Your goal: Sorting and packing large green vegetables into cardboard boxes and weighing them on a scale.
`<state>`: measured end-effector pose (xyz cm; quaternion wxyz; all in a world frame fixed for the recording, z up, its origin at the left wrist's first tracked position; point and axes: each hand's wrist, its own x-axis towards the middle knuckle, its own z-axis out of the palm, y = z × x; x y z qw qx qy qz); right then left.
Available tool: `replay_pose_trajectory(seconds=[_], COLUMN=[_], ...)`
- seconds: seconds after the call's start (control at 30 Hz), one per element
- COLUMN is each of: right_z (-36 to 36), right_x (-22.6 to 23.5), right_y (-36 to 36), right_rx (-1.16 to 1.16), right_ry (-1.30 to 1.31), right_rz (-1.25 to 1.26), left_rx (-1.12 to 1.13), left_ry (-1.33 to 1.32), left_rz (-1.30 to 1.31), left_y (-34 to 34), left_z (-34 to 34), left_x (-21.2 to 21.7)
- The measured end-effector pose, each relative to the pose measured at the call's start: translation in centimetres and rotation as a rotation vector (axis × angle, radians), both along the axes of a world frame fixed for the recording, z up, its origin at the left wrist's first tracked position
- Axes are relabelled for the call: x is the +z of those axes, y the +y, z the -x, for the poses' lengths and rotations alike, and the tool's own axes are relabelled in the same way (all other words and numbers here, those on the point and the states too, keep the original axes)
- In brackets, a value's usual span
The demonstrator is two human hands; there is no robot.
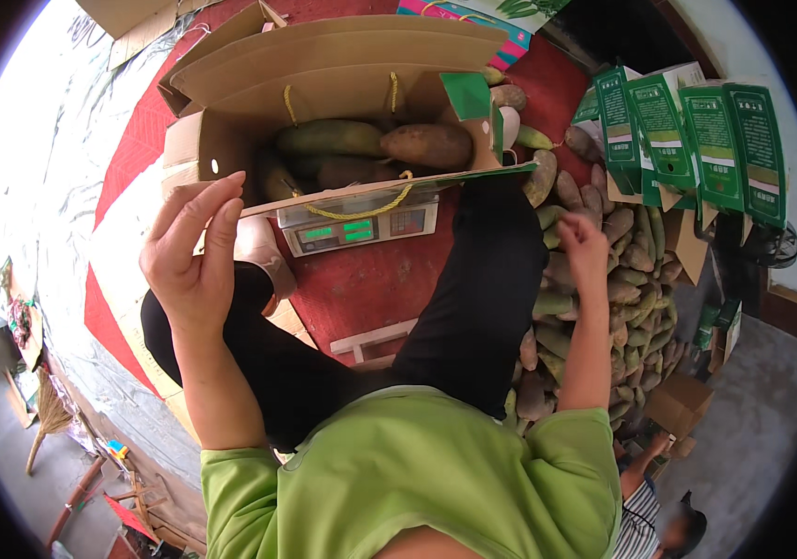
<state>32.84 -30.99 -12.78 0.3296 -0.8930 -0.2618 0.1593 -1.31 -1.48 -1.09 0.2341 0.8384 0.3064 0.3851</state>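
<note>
My left hand [195, 250] is raised beside the front left corner of an open cardboard box [342, 61]. Its fingers are bent, thumb a little apart, with nothing visible between them. The box sits on a digital scale [361, 230] with lit green displays. Inside lie several long radish-like vegetables, among them a green one [328, 138] and a brown one [427, 146]. A yellow rope handle [361, 211] hangs over the box's front. My right hand [585, 244] is over the left edge of a heap of similar vegetables [636, 307], fingers loosely curled; I see nothing held.
Green printed cartons [687, 140] stand beyond the heap on the right. A red mat [370, 289] lies under the scale, between my legs. A low wooden frame [375, 343] is near me. At lower right another person [640, 508] reaches toward a small brown box [680, 405]. A broom [49, 415] lies far left.
</note>
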Motion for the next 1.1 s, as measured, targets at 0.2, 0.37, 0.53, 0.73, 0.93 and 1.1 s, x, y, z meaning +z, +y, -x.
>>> replay_pose_trajectory(seconds=[0.2,0.37,0.53,0.73,0.93,1.1], right_z=[0.0,1.3,3.9,7.4,8.2,8.6], right_x=[-1.9,-8.6,-15.7,-18.1,-19.2,-16.5], right_y=[-2.0,-6.2,-11.2,-14.4,-15.7,-15.3], right_rx=[-0.036,-0.049,0.078,0.147,-0.044,-0.252], right_ry=[-0.009,0.03,0.016,0.264,0.467,0.668], right_rz=[0.23,0.174,0.287,0.227,0.079,0.224], left_rx=[0.035,0.006,0.016,0.023,0.049,0.093], left_ry=[-0.032,-0.131,-0.128,-0.151,-0.134,-0.122], left_rz=[0.036,0.041,0.055,0.054,0.091,0.121], left_y=[0.3,0.6,0.6,0.8,0.8,0.9], left_z=[-0.5,-0.9,-0.5,-0.2,-0.5,0.1], left_x=[-0.2,-1.2,-1.2,-1.5,-1.1,-0.7])
